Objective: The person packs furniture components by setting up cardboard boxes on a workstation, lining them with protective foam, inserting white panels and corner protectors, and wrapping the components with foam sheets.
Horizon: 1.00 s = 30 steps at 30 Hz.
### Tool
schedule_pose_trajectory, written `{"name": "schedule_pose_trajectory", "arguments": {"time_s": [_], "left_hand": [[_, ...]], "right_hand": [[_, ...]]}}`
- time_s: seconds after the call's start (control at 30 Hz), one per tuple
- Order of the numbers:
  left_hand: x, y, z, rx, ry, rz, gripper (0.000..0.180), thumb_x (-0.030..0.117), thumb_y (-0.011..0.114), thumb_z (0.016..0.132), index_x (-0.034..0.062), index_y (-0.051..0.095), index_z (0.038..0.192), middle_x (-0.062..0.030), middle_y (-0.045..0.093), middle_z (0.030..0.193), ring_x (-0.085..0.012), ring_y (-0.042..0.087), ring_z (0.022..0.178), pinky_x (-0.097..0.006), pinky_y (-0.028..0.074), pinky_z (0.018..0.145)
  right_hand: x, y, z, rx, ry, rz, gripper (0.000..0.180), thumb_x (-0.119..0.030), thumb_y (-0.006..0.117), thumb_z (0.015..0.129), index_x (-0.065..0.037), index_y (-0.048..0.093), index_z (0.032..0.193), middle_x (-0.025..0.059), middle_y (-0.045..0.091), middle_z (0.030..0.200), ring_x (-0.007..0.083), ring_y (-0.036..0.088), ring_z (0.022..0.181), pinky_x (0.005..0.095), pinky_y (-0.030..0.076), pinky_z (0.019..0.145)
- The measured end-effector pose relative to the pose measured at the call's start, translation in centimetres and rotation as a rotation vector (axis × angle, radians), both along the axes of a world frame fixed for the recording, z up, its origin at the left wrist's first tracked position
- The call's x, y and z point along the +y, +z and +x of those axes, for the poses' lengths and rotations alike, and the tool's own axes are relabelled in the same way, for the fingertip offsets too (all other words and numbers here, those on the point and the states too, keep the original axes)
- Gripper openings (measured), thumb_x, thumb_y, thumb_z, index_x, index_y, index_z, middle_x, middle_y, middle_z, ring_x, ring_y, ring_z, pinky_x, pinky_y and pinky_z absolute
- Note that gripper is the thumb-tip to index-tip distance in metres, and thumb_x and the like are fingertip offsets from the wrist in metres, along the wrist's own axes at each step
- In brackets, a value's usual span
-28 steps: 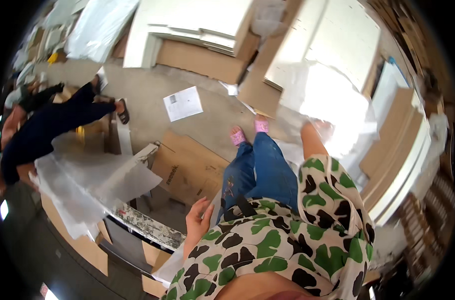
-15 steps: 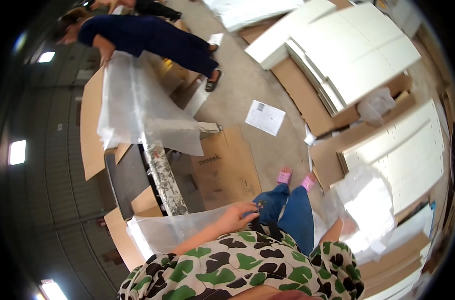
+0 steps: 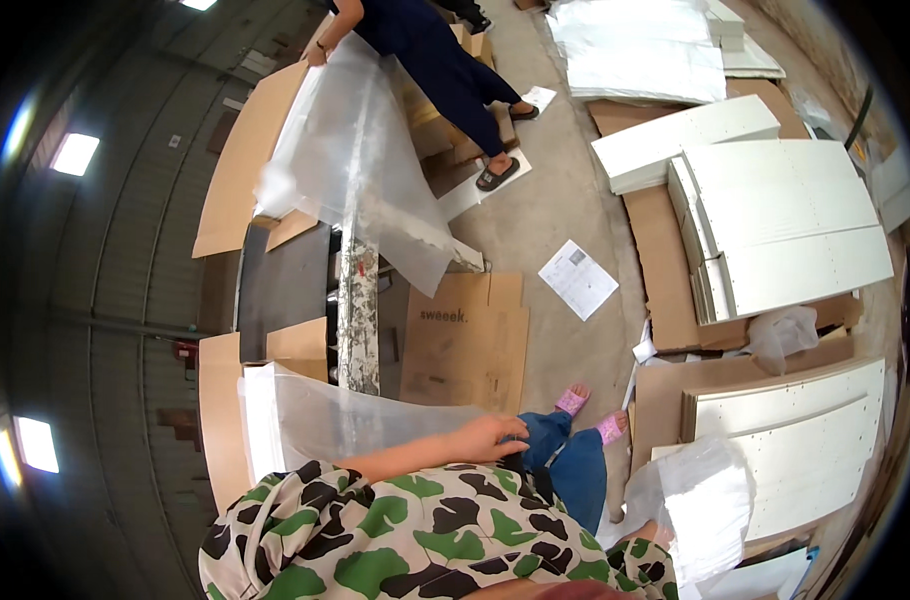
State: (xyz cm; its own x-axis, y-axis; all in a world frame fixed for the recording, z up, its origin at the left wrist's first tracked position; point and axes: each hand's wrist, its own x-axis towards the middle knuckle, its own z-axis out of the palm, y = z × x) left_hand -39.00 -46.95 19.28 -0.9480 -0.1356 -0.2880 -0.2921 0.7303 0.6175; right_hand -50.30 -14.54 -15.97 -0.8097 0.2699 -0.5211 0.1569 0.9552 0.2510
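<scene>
My left hand [image 3: 489, 438] hangs in front of my hip with its fingers loosely bent and apart, holding nothing that I can see. Beside it a translucent plastic sheet [image 3: 345, 420] drapes from an open carton on the conveyor. My right hand [image 3: 657, 534], low on the right, grips a bunched translucent plastic sheet [image 3: 697, 500]; the film hides most of its fingers. Just beyond this bundle lies a stack of white panels [image 3: 805, 450] on brown cardboard.
A co-worker in dark clothes [image 3: 415, 40] stands by another carton [image 3: 250, 165] along the conveyor [image 3: 285, 300]. A flattened cardboard box [image 3: 465, 350] and a printed paper [image 3: 578, 280] lie on the floor [image 3: 565, 350]. More white panels [image 3: 785, 200] are piled at the right.
My view has turned and shifted, so the conveyor and panels sit differently in the picture. The right hand and its plastic appear lower. My left hand stays near my hip.
</scene>
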Motion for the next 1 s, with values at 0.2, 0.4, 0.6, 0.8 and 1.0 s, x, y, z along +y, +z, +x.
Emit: {"name": "schedule_pose_trajectory", "arguments": {"time_s": [0.2,0.4,0.6,0.8,1.0], "left_hand": [[-1.0,-0.8,0.7,-0.121,0.009,0.014,0.026,0.026,0.06,0.082,0.0053,0.061,0.098,-0.0131,0.059,0.105,-0.03,0.057,0.095,-0.035,0.046,0.08],[-0.5,-0.6,0.4,-0.193,0.0,0.084,0.027,0.026,0.06,0.082,0.004,0.061,0.098,-0.0138,0.059,0.104,-0.0309,0.057,0.095,-0.036,0.045,0.081],[-0.8,-0.7,-0.5,0.015,-0.007,0.054,0.027,0.028,0.059,0.083,0.0035,0.06,0.095,-0.0136,0.06,0.099,-0.0308,0.057,0.091,-0.035,0.046,0.079],[-1.7,0.3,-0.7,0.124,0.087,0.144,0.029,0.031,0.057,0.084,0.0039,0.06,0.096,-0.0126,0.06,0.092,-0.0281,0.058,0.083,-0.034,0.046,0.071],[-3.4,-0.9,-0.9,0.088,0.162,0.167,0.029,0.032,0.057,0.084,0.0058,0.062,0.094,-0.0107,0.062,0.089,-0.0237,0.058,0.08,-0.032,0.045,0.07]], "right_hand": [[-0.3,0.5,1.2,0.044,-0.014,-0.029,0.029,-0.017,0.052,0.08,-0.004,0.055,0.105,0.0173,0.06,0.101,0.0329,0.06,0.084,0.0483,0.05,0.058],[-0.2,1.0,1.9,0.095,-0.04,-0.063,0.031,-0.017,0.051,0.08,-0.003,0.053,0.108,0.018,0.059,0.101,0.0338,0.06,0.083,0.0484,0.05,0.06],[-0.3,1.7,1.9,0.16,-0.044,-0.112,0.033,-0.018,0.05,0.081,-0.002,0.052,0.11,0.0186,0.059,0.101,0.0346,0.059,0.082,0.0485,0.049,0.061],[-1.1,2.4,0.9,0.219,0.011,-0.154,0.035,-0.018,0.049,0.081,-0.002,0.05,0.112,0.0192,0.058,0.101,0.0354,0.059,0.081,0.0486,0.049,0.062],[-1.2,3.0,0.6,0.265,0.055,-0.172,0.037,-0.019,0.049,0.082,-0.001,0.048,0.114,0.0199,0.058,0.101,0.0362,0.059,0.08,0.0488,0.049,0.064]]}}
